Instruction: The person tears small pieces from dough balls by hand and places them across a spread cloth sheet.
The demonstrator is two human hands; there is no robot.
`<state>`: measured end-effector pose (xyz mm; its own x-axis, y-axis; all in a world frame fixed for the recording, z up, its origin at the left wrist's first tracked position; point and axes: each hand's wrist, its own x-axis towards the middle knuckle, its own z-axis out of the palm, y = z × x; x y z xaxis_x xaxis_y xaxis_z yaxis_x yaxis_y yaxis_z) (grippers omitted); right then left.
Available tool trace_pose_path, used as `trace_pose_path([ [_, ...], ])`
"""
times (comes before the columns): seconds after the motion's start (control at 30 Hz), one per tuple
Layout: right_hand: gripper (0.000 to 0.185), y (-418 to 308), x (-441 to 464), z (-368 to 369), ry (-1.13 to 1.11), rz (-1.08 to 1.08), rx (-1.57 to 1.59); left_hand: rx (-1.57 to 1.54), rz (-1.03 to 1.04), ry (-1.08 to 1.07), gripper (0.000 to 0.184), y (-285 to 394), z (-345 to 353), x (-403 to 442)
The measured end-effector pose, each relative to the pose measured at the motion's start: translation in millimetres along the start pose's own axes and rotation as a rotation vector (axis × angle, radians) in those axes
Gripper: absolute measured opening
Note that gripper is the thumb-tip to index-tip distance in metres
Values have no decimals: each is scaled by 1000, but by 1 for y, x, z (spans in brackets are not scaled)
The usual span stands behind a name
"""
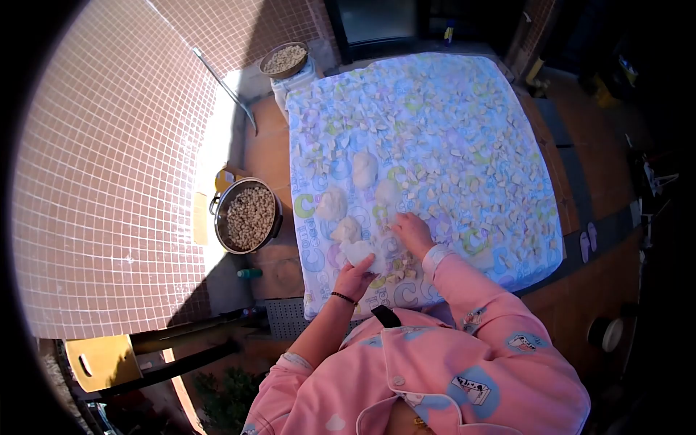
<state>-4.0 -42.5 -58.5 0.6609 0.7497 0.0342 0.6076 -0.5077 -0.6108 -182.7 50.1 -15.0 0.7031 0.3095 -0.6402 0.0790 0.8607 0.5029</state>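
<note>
My left hand (354, 278) is closed on a pale white bun (360, 254) with an uneven, torn-looking edge. Just right of it, over the patterned sheet (312, 279), my right hand (413, 235) has its fingers drawn together; what they hold, if anything, is too small to tell. Several more pale buns lie ahead of my hands: one (365, 170) farthest off, one (332, 204) to the left, one (388, 193) near my right fingers, and a lumpy piece (346, 229) beside the held bun. Small torn pieces (397, 272) lie in front of me.
Small pale pieces (442, 156) cover much of the sheet. A metal pot (278, 217) of pale chunks stands at the left, and a bowl (284, 61) of them rests on a white stand (297, 78) behind. Slippers (589, 242) lie on the floor at right; a tiled wall (123, 159) rises left.
</note>
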Motion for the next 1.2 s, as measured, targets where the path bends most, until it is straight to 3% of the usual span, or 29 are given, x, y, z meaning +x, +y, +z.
trace_pose_path([
  [0.07, 17, -13, -12, -13, 27, -75, -22, 20, -11, -28, 31, -1, -2, 1],
  [0.13, 17, -30, -30, -25, -313, 331, 836, 31, 15, -56, 30, -5, -3, 2],
  [0.23, 19, -39, -53, -29, -463, 345, 989, 102, -19, -105, 26, -9, -5, 4],
  [0.4, 17, -41, -70, -30, -450, 423, 1039, 134, -30, -190, 25, -12, -10, 2],
  [0.53, 17, -34, -79, -24, -483, 574, 1282, 145, -82, -228, 26, -12, -10, -3],
  [0.7, 17, -12, -71, -12, -391, 698, 1462, 94, -78, -146, 26, -15, -17, 5],
  [0.77, 16, 6, -55, -3, -142, 565, 914, 96, -51, -106, 27, -15, -18, 4],
  [0.8, 16, 11, -50, 2, -143, 565, 916, 104, -12, -77, 29, -13, -18, 3],
  [0.87, 13, 18, -43, 10, 59, 308, 406, 116, 29, -44, 31, -9, -15, 0],
  [1.0, 14, 21, -35, 21, -52, 184, 137, 118, -23, 20, 34, 0, -11, -5],
  [1.2, 17, -2, -42, -2, 141, 191, -31, 23, -52, -15, 32, 3, -13, -2],
])
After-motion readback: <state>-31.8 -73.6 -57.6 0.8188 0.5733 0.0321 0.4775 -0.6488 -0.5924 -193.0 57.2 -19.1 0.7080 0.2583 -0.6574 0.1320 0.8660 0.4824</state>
